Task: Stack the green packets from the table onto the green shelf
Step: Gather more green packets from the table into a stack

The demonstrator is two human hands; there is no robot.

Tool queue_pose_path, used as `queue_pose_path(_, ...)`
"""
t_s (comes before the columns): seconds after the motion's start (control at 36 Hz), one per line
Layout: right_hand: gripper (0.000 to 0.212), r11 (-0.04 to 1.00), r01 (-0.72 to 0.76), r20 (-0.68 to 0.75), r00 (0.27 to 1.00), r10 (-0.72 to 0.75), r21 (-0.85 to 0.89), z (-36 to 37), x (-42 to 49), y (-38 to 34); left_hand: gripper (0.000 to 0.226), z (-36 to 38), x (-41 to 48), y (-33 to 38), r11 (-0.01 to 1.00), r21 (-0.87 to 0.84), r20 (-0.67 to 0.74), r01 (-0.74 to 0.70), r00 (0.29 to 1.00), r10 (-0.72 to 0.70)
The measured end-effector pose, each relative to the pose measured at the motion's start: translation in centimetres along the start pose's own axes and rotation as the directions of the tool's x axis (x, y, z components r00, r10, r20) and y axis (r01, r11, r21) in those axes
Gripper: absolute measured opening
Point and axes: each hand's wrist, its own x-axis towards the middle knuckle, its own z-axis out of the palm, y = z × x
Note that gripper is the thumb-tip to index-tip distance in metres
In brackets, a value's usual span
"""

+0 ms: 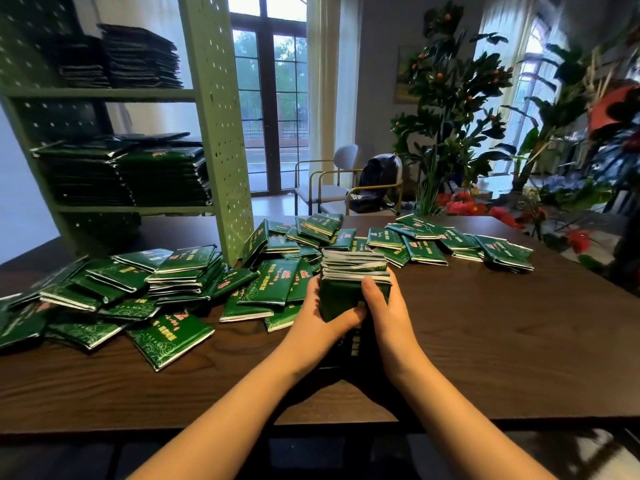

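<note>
A dark wood table (502,341) fills the near half of a room with tall windows (270,98), leafy plants (457,98) at the right and two chairs (339,181) beyond the far edge. On the table's left stands the green shelf (214,126), its top cut off by the frame; dark stacks (138,174) of packets lie on two of its levels, the upper ones too shadowed to read.

Loose green packets (263,282) sprawl across the table from the left edge to the far right, overlapping, so many are half hidden. At the centre both hands clasp an upright bundle (346,285) of packets: the left hand (318,313) grips its left side, the right hand (388,306) its right, thumb across the near face. The bundle's bottom is hidden behind the hands, so whether it rests on the table cannot be told. The print on the packets is too blurred to read.
</note>
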Motion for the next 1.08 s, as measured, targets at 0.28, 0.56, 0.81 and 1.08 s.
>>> queue_pose_path(0.28, 0.030, 0.987, 0.052, 0.063, 0.997, -0.043, -0.153, 3.5, 2.5, -1.8, 0.070, -2.5, 0.4, 2.2, 1.000, -0.010, -0.153, -0.013, 0.988, 0.011)
queue_pose_path(0.56, 0.032, 0.987, 0.064, 0.163, 0.986, -0.039, -0.149, 12.2, 5.5, -4.8, 0.048, -9.1, -0.3, 8.0, 0.995, -0.083, -0.234, -0.057, 0.972, 0.036)
queue_pose_path(0.81, 0.068, 0.982, -0.044, 0.365, 0.925, 0.109, -0.182, 20.4, 9.2, -7.6, 0.077, -15.7, -0.4, 14.1, 0.997, -0.050, -0.393, -0.058, 0.919, 0.034)
queue_pose_path(1.08, 0.042, 0.960, -0.104, 0.554, 0.798, 0.237, -0.262, 25.9, 13.0, -12.4, 0.036, -21.4, 1.0, 20.7, 0.996, -0.089, -0.426, 0.013, 0.903, -0.050)
